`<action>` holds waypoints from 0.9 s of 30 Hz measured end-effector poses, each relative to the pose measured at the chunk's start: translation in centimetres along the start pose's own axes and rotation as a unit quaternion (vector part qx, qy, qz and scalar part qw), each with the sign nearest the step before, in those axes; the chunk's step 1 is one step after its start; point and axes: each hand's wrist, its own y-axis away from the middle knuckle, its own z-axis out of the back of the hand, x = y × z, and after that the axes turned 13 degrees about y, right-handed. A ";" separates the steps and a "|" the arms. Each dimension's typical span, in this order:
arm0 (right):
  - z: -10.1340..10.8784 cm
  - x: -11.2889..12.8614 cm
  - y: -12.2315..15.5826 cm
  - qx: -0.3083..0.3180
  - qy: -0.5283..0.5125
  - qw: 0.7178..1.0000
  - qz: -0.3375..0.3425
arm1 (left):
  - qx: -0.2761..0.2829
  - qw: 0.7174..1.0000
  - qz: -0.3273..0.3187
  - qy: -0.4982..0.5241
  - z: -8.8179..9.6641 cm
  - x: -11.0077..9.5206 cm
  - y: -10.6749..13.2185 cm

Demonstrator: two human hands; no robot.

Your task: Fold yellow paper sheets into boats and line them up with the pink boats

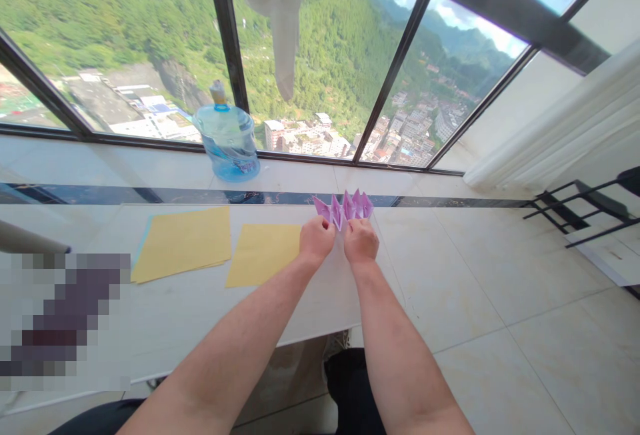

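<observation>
Both my hands hold up a folded purple paper piece [345,207] with several pointed flaps fanning upward. My left hand [316,239] is closed in a pinch on its left side. My right hand [361,241] is closed on its right side, close beside the left. The paper is lifted above the far right end of a white table [200,315]. A single yellow sheet [263,255] lies on the table just left of my left hand.
A stack of yellow sheets [183,243] with a pale blue one beneath lies further left. A blue water jug [227,135] stands on the window ledge. A black metal rack [580,211] is at the right. A white cloth [277,8] hangs at the window. Tiled floor spreads to the right.
</observation>
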 end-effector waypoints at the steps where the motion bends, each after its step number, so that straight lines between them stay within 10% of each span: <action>1: 0.0 0.0 0.0 0.000 0.005 1.000 0.000 | -0.002 1.000 -0.001 0.005 0.0 -0.1 0.0; 27: 1.0 0.5 0.3 -0.043 -0.105 0.993 -0.021 | -0.069 0.990 -0.119 0.021 -0.1 -0.6 0.7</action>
